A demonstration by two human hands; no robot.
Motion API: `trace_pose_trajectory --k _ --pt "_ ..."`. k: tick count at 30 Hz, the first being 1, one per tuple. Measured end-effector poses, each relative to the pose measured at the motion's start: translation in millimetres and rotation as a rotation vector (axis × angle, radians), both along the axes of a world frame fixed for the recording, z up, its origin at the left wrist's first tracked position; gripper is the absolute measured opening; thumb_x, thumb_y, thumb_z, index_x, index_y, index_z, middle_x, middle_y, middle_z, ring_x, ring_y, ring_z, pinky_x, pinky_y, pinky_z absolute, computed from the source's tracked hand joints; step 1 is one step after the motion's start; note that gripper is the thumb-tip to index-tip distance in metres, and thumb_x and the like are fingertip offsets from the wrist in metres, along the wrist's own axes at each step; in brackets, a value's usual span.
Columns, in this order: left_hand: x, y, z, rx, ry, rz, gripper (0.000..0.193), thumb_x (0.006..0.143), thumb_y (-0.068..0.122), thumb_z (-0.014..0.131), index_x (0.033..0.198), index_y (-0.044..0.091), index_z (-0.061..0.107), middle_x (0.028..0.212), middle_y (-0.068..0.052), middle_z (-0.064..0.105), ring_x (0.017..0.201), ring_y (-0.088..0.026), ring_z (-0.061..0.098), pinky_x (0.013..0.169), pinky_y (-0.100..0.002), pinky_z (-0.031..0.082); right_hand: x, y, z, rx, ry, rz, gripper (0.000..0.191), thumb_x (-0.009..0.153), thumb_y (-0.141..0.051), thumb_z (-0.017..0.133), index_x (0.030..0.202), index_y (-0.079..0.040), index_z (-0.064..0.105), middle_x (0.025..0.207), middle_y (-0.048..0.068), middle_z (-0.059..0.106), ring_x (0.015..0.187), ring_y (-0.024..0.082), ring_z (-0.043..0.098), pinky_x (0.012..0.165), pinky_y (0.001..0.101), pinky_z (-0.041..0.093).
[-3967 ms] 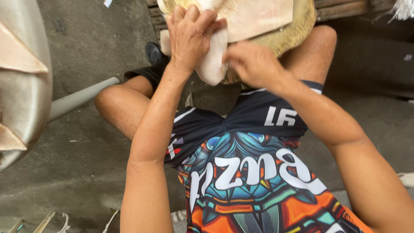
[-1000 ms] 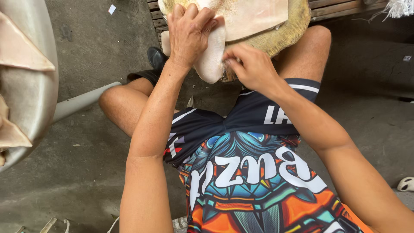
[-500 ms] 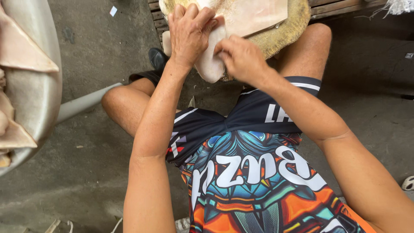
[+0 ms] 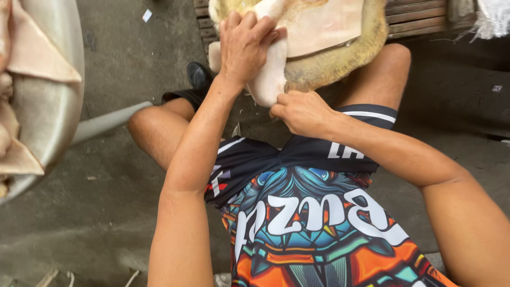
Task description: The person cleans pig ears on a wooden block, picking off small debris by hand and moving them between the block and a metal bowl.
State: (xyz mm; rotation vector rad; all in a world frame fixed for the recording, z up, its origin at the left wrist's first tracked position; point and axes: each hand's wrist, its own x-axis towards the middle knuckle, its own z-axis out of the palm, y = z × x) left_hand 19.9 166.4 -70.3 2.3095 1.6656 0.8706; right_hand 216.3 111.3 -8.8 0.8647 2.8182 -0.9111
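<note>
Two bare hands work one pale, cream-coloured slab of soft hide or fatty skin [image 4: 268, 74] that hangs over the near edge of a round, yellowish, worn chopping block [image 4: 340, 58] on a slatted wooden table [image 4: 419, 16]. The left hand [image 4: 244, 45] presses flat on the slab's upper part, fingers spread and curled over it; the right hand [image 4: 300, 111] pinches its lower tip in a narrow grip. It looks limp, fairly heavy and probably greasy, so it would likely slip unless held at the edge and pinned from above. Its long axis runs from the block down toward the person's lap, narrow end nearest. At the left, a large metal basin [image 4: 50, 106] holds similar pale pieces [image 4: 34, 56].
</note>
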Motion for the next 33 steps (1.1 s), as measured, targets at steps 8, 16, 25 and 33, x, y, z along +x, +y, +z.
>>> trace_pose_trajectory --k 8,16,25,33 --pt "-2 1 -12 0.021 -0.007 -0.033 0.027 0.103 0.048 0.067 0.1 0.022 0.071 0.083 0.002 0.056 0.083 -0.021 0.047 0.077 -0.04 0.036 -21 -4 -2 0.229 0.124 -0.022 0.021 0.082 -0.013 0.066 0.102 -0.009 0.07 0.094 0.008 0.062 0.084 0.027 0.064 0.064 0.0404 0.056" --pt "-4 0 -11 0.092 -0.062 -0.024 0.027 0.103 0.049 0.068 0.1 0.022 0.071 0.086 0.003 0.057 0.089 -0.02 0.05 0.079 -0.04 0.036 -25 -7 4 0.297 0.077 0.068 0.015 0.083 -0.015 0.065 0.097 -0.011 0.068 0.092 0.006 0.06 0.083 0.023 0.063 0.066 0.0348 0.054" --pt "-5 -1 -6 0.027 -0.069 -0.024 0.024 0.101 0.046 0.069 0.1 0.022 0.072 0.082 0.004 0.055 0.085 -0.021 0.049 0.077 -0.04 0.035 -5 -10 6 0.167 -0.049 0.181 0.011 0.083 -0.017 0.066 0.092 -0.013 0.068 0.093 0.008 0.062 0.087 0.028 0.065 0.069 0.0415 0.054" --pt "-4 0 -8 0.044 -0.034 -0.046 0.021 0.103 0.044 0.07 0.101 0.023 0.072 0.083 0.004 0.054 0.085 -0.021 0.048 0.078 -0.039 0.036 11 14 -15 -0.051 0.164 -0.336 0.007 0.101 -0.015 0.067 0.108 -0.014 0.068 0.095 0.009 0.064 0.085 0.029 0.067 0.073 0.0437 0.055"
